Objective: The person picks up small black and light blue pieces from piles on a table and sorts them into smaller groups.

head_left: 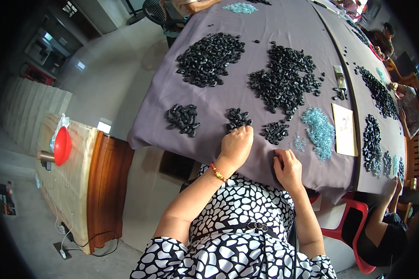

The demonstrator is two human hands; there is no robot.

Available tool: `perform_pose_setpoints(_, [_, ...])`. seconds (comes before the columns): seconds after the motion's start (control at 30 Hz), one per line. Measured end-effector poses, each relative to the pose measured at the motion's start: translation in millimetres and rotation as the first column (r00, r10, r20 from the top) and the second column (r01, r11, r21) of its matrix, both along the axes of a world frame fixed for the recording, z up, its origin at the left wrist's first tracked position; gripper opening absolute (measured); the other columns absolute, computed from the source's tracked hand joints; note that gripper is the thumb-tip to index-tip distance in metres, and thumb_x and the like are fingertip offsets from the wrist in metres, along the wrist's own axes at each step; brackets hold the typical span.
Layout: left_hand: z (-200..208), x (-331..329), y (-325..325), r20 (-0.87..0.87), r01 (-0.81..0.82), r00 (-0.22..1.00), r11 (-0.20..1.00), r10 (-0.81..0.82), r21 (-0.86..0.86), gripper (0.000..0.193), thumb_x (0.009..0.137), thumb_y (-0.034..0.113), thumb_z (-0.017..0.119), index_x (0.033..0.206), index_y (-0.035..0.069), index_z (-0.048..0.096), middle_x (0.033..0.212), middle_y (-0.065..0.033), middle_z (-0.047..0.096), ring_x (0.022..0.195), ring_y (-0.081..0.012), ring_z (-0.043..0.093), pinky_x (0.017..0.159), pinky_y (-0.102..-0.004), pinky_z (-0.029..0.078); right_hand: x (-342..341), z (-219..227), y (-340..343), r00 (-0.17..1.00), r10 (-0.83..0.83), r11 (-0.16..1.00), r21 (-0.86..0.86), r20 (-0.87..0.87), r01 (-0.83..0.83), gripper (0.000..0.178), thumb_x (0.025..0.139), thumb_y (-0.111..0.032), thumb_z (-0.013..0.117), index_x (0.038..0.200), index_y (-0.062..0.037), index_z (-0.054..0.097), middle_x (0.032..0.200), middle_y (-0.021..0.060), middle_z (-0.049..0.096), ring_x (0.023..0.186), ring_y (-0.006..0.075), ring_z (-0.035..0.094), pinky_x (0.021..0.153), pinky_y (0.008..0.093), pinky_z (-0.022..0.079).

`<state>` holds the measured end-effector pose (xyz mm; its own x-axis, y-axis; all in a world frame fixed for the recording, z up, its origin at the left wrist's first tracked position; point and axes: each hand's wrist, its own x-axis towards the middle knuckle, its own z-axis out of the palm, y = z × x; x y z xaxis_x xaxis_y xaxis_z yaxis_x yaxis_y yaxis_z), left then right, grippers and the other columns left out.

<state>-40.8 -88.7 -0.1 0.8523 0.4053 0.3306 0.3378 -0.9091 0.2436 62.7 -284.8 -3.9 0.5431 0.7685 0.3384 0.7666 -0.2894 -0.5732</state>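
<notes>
My left hand [236,148], with a red and gold bead bracelet [218,173] at the wrist, is closed at the near edge of a small pile of black pieces [237,117]; its fingertips are hidden. By the table's front edge, my right hand [288,169] is curled with thumb and forefinger close together, and what they hold is too small to make out. Just beyond it lie a small pile of black ring-like parts [275,133], a few scattered clear-blue bits [299,142] and a larger heap of clear-blue pieces [318,132]. Left of my left hand sits a pile of stacked black parts [183,120].
Two big heaps of black parts [210,59] [286,76] lie farther back on the grey tablecloth [163,153]. At right are a pale card [344,129] and a tube [340,77]. Other people sit along the right side. A wooden counter with a red bowl [63,146] stands left.
</notes>
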Motion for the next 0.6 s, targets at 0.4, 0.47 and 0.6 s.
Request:
perform_pose_setpoints(0.4, [3.8,1.0,-1.3,0.087,-0.012,0.996,0.997,0.018,-0.071,0.008,0.095,0.013,0.058,0.095,0.005,0.059,0.084,-0.0112,0.069,0.079,-0.0276,0.072,0.067,-0.0377,0.060,-2.3,2.5,0.9,1.000,-0.018,0.999,-0.036,-0.010,0.017,0.021,0.087,-0.002,0.068,0.107,-0.0032,0.062,0.093,0.0123,0.067,0.073,0.0284,0.068,0.067,0.0381,0.055])
perform_pose_setpoints(0.47, [8.3,2.5,-6.3,0.130,-0.011,0.991,0.992,0.027,-0.123,0.012,0.099,0.017,0.059,0.100,0.005,0.061,0.086,-0.0126,0.071,0.080,-0.0294,0.072,0.068,-0.0397,0.059,-2.3,1.7,0.5,1.000,-0.018,0.999,-0.035,-0.012,0.017,0.021,0.087,-0.002,0.068,0.107,-0.0032,0.062,0.093,0.0124,0.067,0.073,0.0284,0.068,0.067,0.0380,0.055])
perform_pose_setpoints(0.6, [6.3,7.5,-16.7,0.268,0.031,0.962,0.958,0.048,-0.284,0.012,0.098,0.017,0.061,0.104,0.007,0.063,0.090,-0.0130,0.072,0.081,-0.0316,0.071,0.070,-0.0408,0.058,-3.5,5.8,1.1,0.999,-0.017,0.999,-0.050,-0.034,0.016,0.021,0.087,-0.003,0.068,0.107,-0.0032,0.063,0.093,0.0126,0.067,0.074,0.0284,0.068,0.068,0.0379,0.055])
